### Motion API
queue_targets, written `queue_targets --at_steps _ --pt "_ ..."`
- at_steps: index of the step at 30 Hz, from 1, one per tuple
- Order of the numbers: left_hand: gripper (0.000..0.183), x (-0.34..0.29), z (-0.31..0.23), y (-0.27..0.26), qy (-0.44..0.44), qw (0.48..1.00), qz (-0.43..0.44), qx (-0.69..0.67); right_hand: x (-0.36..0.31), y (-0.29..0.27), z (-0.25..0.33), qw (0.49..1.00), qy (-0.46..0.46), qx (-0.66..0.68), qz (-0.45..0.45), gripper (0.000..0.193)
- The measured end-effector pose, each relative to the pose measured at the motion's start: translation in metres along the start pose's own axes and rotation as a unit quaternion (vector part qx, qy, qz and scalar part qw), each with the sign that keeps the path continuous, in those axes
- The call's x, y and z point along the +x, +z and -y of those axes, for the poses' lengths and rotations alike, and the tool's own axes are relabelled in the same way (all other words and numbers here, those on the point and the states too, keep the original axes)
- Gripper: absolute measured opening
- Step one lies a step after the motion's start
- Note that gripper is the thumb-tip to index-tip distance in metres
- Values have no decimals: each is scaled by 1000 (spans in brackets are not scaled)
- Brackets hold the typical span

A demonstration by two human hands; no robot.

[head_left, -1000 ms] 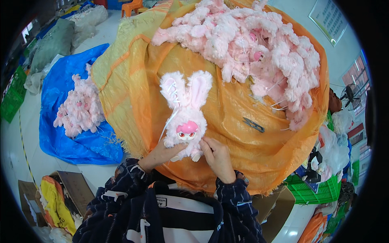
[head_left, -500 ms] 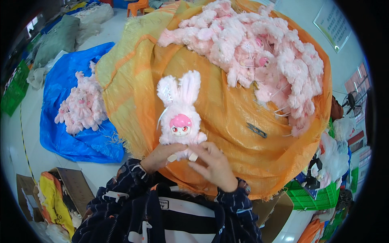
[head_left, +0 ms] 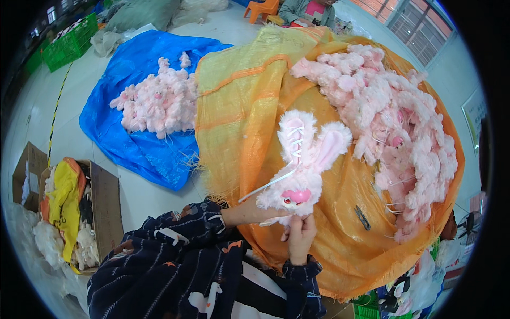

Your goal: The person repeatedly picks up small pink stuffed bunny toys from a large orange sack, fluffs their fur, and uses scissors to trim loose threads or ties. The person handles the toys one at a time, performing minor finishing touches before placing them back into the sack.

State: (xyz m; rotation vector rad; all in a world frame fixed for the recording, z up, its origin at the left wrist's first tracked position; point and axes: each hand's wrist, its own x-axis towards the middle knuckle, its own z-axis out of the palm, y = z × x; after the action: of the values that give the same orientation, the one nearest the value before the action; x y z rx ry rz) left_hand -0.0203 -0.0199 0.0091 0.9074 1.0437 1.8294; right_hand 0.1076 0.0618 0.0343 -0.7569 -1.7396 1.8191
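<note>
A pale pink plush rabbit doll (head_left: 300, 178) with a pink-haired face tilts to the right between my hands, its long ears pointing away from me. White ribbon is laced criss-cross along its left ear, and a loose end trails down to the left. My left hand (head_left: 268, 213) reaches in from the left behind the doll's body and supports it; most of its fingers are hidden there. From below, my right hand (head_left: 301, 236) pinches the doll's lower body just under the face. Small dark thread snips (head_left: 363, 218) lie apart on the orange sheet, to the right.
An orange woven sheet (head_left: 255, 154) spreads under the work, with a heap of pink plush pieces (head_left: 361, 106) at its far right. More plush pieces (head_left: 159, 101) lie on a blue sheet (head_left: 159, 170). A cardboard box (head_left: 106, 207) stands lower left. Another person (head_left: 308, 11) sits at the back.
My view has swung left. The doll, upright and facing me before, is now tilted, with its laced ear turned up. My right hand has closed on its lower body; my left has slid behind it.
</note>
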Motion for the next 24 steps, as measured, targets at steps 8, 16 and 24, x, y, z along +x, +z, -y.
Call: queue_targets --at_steps 8,16,24 --pt "41 -2 -44 -18 5 881 76 467 -2 3 -5 931 241 274 29 21" --pt "66 19 -159 -134 271 914 -91 -288 6 -43 18 993 22 58 101 17" --pt "27 50 -96 -75 19 953 -118 279 24 -132 68 799 -238 -546 -80 20"
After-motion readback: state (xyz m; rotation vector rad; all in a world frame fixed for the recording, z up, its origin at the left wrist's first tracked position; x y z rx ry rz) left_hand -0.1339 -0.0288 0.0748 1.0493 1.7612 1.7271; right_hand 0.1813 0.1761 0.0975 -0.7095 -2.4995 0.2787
